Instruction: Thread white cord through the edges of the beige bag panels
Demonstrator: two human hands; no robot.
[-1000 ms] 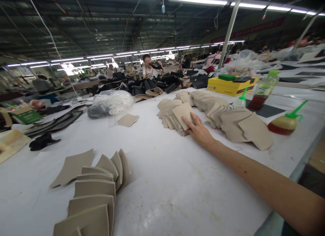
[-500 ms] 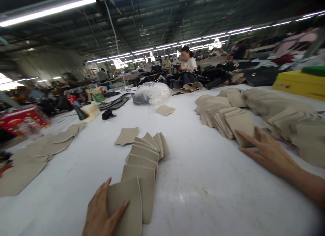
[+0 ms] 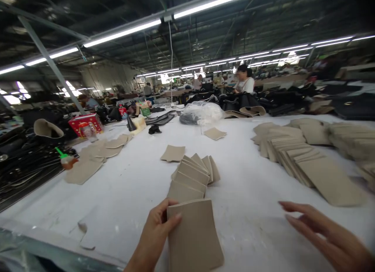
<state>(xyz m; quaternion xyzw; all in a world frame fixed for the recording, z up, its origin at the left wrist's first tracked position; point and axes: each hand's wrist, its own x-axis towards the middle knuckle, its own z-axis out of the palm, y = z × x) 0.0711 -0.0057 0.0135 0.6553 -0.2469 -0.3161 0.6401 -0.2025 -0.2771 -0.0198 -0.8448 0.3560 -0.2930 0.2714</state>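
Observation:
My left hand (image 3: 159, 229) grips the left edge of a beige rectangular panel (image 3: 195, 237), thumb on top and fingers beneath. A second layer seems to show along its edge, so it may be more than one piece. Just beyond lies a fanned row of similar beige panels (image 3: 190, 180). My right hand (image 3: 325, 229) hovers over the white table (image 3: 246, 225) with nothing in it, thumb and fingers apart. Past it, overlapping beige panels (image 3: 328, 178) spread in a long fan, the nearest one lying flat.
More beige pieces lie at the left (image 3: 84, 166) beside a bottle with a green nozzle (image 3: 66, 159). A clear plastic bag (image 3: 202, 112), a red box (image 3: 86, 124) and dark bag parts (image 3: 281, 102) line the back. A co-worker (image 3: 246, 82) is beyond.
My view has swung left. My left hand has lifted the nearest panel off the middle row's end. My right hand has come away from the right-hand fan, towards me.

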